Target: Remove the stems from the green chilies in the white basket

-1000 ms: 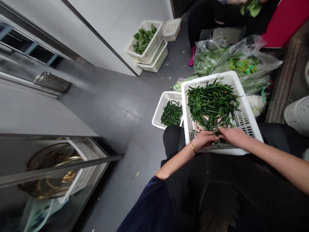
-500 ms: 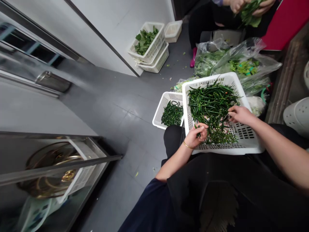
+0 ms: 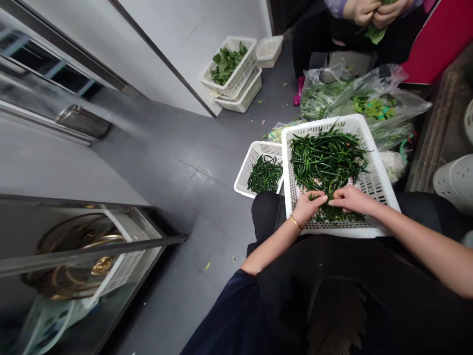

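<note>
A white slotted plastic basket rests across my lap. Long dark green chili peppers are heaped in its far part, and small green stem bits lie along its near side. Over the near part, my left hand is closed around green chilies, thumb and forefinger pinched. My right hand meets it there, its fingertips pinched at a chili between the two hands. The fingers partly hide that chili. To the left, a smaller white basket on the floor holds more green chilies.
Clear plastic bags of leafy greens lie beyond my basket. Stacked white baskets with leaves stand by the wall. Across from me, another person's hands hold greens. A metal shelf is at left, a white perforated bin at right.
My right hand has moved left and nearer to me, from the edge of the chili heap to my left hand. My left hand has shifted slightly right, and the fingertips now meet.
</note>
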Available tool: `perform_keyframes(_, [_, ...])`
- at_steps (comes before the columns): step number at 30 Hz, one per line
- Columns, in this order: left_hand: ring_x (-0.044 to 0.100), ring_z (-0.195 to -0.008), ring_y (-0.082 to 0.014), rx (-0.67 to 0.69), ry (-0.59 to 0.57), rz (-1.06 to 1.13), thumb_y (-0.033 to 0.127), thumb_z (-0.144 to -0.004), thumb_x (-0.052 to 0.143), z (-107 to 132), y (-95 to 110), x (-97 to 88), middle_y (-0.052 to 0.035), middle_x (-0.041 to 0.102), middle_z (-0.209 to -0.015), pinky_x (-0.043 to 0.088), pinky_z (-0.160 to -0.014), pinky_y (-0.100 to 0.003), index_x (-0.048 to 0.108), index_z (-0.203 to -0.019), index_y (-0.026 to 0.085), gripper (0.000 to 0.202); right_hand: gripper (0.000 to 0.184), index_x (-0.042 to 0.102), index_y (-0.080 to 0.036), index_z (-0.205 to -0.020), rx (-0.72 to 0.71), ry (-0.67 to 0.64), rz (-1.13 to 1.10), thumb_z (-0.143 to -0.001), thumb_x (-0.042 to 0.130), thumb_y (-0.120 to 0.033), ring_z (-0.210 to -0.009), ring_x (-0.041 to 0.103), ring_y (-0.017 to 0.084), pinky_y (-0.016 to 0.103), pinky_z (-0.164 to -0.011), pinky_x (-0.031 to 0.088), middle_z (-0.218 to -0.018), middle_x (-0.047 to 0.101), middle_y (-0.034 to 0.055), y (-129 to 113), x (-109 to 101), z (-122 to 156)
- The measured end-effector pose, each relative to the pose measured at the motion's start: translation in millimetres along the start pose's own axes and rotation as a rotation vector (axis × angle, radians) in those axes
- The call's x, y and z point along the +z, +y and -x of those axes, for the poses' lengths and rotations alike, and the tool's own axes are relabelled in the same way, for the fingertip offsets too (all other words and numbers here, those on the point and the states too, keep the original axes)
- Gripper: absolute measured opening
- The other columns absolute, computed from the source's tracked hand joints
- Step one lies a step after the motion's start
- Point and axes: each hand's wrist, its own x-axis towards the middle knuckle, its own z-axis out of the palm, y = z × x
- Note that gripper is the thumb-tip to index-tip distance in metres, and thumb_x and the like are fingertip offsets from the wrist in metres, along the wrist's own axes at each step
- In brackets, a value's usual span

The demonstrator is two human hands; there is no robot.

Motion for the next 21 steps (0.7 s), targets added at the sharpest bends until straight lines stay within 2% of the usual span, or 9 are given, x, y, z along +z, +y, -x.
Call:
perform_keyframes(2, [0.043, -0.051, -0.0049, 0.116, 0.016, -0.151, 0.040, -0.060, 0.073, -2, -5, 2.4, 0.0032, 0.053, -0.057, 0.034, -0.052, -0.020, 0.064, -0.081, 0.012, 0.036, 0.038, 0.045, -0.020, -0.058, -0.022, 0.038, -0.104, -0.074, 0.054, -0.053, -0.045, 0.053, 0.013, 0.023, -0.048, 0.037, -0.045, 0.054, -0.0025, -13, 11, 17])
perform_keyframes(4, [0.050, -0.063, -0.0081, 0.223, -0.003, -0.271, 0.041, -0.063, 0.070, -2, -8, 0.6, -0.0008, 0.060, -0.068, 0.040, -0.064, -0.023, 0.065, -0.074, 0.012, 0.032, 0.037, 0.049, -0.020, -0.061, -0.043, 0.035, -0.169, -0.076, 0.052, -0.053, -0.046, 0.053, 0.012, 0.023, -0.050, 0.039, -0.049, 0.057, -0.0021, -21, 20, 31])
perform_keyframes(8, [0.052, -0.069, -0.0109, 0.316, -0.151, -0.501, 0.042, -0.069, 0.066, 5, -6, -6.8, -0.0022, 0.062, -0.072, 0.041, -0.072, -0.025, 0.065, -0.074, 0.013, 0.030, 0.039, 0.053, -0.019, -0.071, -0.034, -0.024, -0.396, -0.080, 0.046, -0.057, -0.040, 0.047, 0.010, 0.023, -0.045, 0.036, -0.044, 0.050, -0.0045, -18, 23, 40])
perform_keyframes(10, [0.052, -0.070, -0.0114, 0.363, -0.243, -0.594, 0.042, -0.071, 0.063, 10, -1, -7.7, -0.0024, 0.062, -0.073, 0.041, -0.072, -0.025, 0.065, -0.075, 0.014, 0.029, 0.042, 0.050, -0.019, -0.068, -0.005, -0.060, -0.499, -0.079, 0.045, -0.059, -0.036, 0.040, 0.010, 0.022, -0.041, 0.033, -0.039, 0.041, -0.0064, -15, 22, 40])
perform_keyframes(14, [0.053, -0.072, -0.0125, 0.461, -0.322, -0.695, 0.040, -0.075, 0.060, 19, 9, -4.3, -0.0042, 0.061, -0.077, 0.040, -0.074, -0.025, 0.063, -0.077, 0.015, 0.025, 0.043, 0.037, -0.022, -0.056, 0.016, -0.110, -0.670, -0.079, 0.043, -0.057, -0.033, 0.026, 0.008, 0.024, -0.039, 0.032, -0.038, 0.024, -0.0092, -18, 24, 40])
perform_keyframes(15, [0.053, -0.072, -0.0127, 0.463, -0.343, -0.704, 0.039, -0.075, 0.060, 20, 10, -3.0, -0.0044, 0.061, -0.077, 0.040, -0.074, -0.025, 0.063, -0.076, 0.015, 0.024, 0.043, 0.035, -0.022, -0.053, -0.018, -0.086, -0.628, -0.080, 0.041, -0.055, -0.034, 0.027, 0.008, 0.025, -0.041, 0.033, -0.039, 0.024, -0.0083, -20, 24, 41])
perform_keyframes(17, [0.052, -0.072, -0.0124, 0.420, -0.365, -0.697, 0.038, -0.074, 0.061, 21, 10, -0.2, -0.0036, 0.061, -0.077, 0.040, -0.073, -0.024, 0.062, -0.076, 0.015, 0.024, 0.042, 0.035, -0.021, -0.050, -0.138, 0.029, -0.371, -0.082, 0.039, -0.048, -0.041, 0.035, 0.010, 0.025, -0.047, 0.034, -0.043, 0.033, -0.0042, -23, 25, 42])
perform_keyframes(19, [0.050, -0.069, -0.0111, 0.336, -0.311, -0.661, 0.039, -0.072, 0.062, 21, 6, 2.5, -0.0015, 0.059, -0.072, 0.039, -0.069, -0.023, 0.062, -0.075, 0.014, 0.025, 0.037, 0.042, -0.020, -0.053, -0.256, 0.174, -0.009, -0.083, 0.038, -0.042, -0.052, 0.045, 0.013, 0.026, -0.055, 0.035, -0.051, 0.046, 0.0004, -22, 26, 43])
perform_keyframes(21, [0.045, -0.061, -0.0090, 0.219, -0.227, -0.597, 0.038, -0.068, 0.064, 19, 2, 4.0, 0.0012, 0.054, -0.063, 0.036, -0.062, -0.021, 0.061, -0.070, 0.013, 0.026, 0.034, 0.048, -0.020, -0.060, -0.311, 0.247, 0.295, -0.085, 0.036, -0.039, -0.061, 0.051, 0.016, 0.027, -0.059, 0.035, -0.060, 0.054, 0.0039, -18, 25, 42])
